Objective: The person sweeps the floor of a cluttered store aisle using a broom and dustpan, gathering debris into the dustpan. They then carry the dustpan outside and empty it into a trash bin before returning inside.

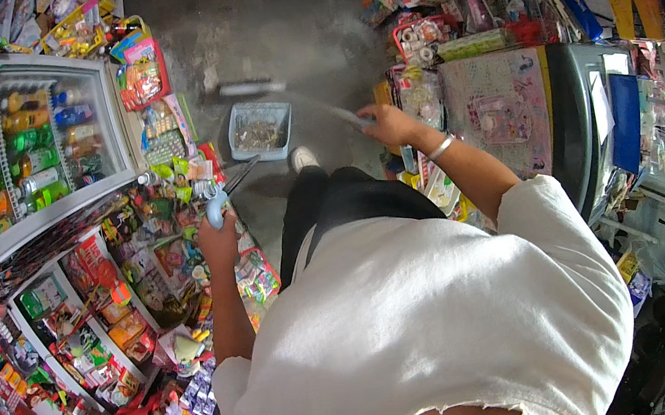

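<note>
My left hand is closed around the light-blue grip of a long-handled dustpan. Its dark shaft runs down to the light-blue pan, which rests on the floor with brownish debris inside. In my right hand is the upper end of a broom's stick, blurred and held at a slant. The broom's pale head lies just beyond the pan's far edge, also blurred and apart from it. My white shoe stands close to the pan's right side.
A glass-fronted drinks cooler stands on the left, above shelves of packaged snacks. Red baskets of goods line the aisle's left edge. Stacked goods and a dark cabinet border the right. Grey concrete floor stretches ahead.
</note>
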A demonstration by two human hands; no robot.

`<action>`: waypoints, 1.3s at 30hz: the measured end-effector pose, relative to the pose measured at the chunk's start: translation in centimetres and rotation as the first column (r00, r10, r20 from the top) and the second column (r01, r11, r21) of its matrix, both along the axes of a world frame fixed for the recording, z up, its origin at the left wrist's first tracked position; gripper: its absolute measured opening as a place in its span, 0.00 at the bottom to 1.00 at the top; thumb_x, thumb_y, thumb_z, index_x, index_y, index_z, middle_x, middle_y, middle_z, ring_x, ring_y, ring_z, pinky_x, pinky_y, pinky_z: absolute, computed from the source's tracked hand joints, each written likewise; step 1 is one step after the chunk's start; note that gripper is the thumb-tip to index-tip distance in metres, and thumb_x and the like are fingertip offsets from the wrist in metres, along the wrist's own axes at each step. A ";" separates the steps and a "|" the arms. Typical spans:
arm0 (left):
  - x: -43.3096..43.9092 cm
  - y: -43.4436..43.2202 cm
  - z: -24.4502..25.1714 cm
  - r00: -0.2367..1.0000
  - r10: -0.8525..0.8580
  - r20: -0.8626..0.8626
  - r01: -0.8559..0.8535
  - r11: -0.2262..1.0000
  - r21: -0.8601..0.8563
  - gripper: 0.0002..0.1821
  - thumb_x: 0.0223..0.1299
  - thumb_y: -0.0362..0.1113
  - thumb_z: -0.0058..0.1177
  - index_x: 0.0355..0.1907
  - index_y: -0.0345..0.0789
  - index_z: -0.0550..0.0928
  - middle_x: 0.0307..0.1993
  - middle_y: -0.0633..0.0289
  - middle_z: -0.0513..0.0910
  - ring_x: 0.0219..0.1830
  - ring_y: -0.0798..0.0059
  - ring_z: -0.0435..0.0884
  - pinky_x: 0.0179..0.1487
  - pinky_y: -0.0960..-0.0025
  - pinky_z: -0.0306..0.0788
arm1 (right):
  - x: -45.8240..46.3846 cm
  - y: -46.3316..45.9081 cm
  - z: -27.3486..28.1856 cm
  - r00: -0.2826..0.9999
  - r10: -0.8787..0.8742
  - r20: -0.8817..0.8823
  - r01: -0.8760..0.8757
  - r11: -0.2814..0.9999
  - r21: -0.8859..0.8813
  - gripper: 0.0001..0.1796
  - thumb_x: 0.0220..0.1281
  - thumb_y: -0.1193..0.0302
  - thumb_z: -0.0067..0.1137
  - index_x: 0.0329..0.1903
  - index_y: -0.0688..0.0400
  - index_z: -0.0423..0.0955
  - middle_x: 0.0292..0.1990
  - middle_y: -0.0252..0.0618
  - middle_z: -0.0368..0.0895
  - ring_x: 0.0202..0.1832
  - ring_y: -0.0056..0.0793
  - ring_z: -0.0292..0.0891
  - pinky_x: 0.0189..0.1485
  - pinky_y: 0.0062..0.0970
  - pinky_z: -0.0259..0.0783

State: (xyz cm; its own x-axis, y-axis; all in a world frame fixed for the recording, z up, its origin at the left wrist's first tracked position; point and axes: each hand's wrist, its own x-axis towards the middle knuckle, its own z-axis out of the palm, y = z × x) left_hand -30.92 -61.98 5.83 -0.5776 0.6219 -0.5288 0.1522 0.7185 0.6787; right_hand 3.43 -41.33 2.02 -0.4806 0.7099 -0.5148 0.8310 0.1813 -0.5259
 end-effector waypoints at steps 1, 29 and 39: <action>0.1 -0.5 0.4 0.997 -0.042 -0.071 0.043 0.999 0.013 0.14 0.50 0.36 0.58 0.34 0.28 0.76 0.20 0.61 0.77 0.17 0.76 0.77 0.21 0.72 0.70 | -0.6 0.5 -1.4 1.000 0.014 -0.028 -0.014 0.999 0.033 0.25 0.53 0.64 0.54 0.54 0.58 0.69 0.42 0.53 0.78 0.44 0.49 0.76 0.47 0.38 0.71; 2.2 -7.4 0.2 0.980 -0.055 -0.189 0.029 0.990 -0.137 0.14 0.55 0.36 0.55 0.42 0.32 0.76 0.18 0.63 0.75 0.16 0.79 0.73 0.22 0.71 0.65 | -2.8 -4.2 -5.4 0.985 -0.169 -0.030 0.164 0.979 -0.124 0.18 0.57 0.64 0.46 0.49 0.57 0.72 0.48 0.50 0.76 0.52 0.49 0.71 0.54 0.39 0.67; 0.6 -6.5 1.5 0.998 -0.052 0.042 0.054 0.998 -0.043 0.14 0.54 0.37 0.56 0.40 0.30 0.77 0.19 0.64 0.74 0.16 0.80 0.73 0.19 0.74 0.67 | -2.6 -14.1 -6.1 0.998 0.019 -0.061 -0.035 0.964 -0.265 0.23 0.52 0.63 0.56 0.53 0.56 0.71 0.41 0.51 0.79 0.41 0.49 0.76 0.46 0.35 0.70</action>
